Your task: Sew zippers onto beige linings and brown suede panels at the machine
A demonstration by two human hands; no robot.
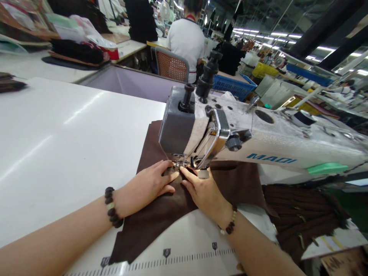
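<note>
A dark brown piece of leather-like material (149, 230) lies on the white table, passing under the head of a sewing machine (276, 145). Close to the presser foot (177, 165), my left hand (149, 186) rests flat on the brown piece with its fingers stretched out. My right hand (205, 191) presses on the same piece just right of the needle area, fingers extended and partly hidden behind the machine's lower parts. Both hands touch the material without gripping it. The needle tip itself is too small to make out.
A ruler scale (166, 253) runs along the table's near edge. Stacked brown pieces (301, 214) sit at the right. Dark pieces (77, 51) lie on another table at the back left. A person in a white shirt (186, 42) sits ahead, near a blue crate (232, 86).
</note>
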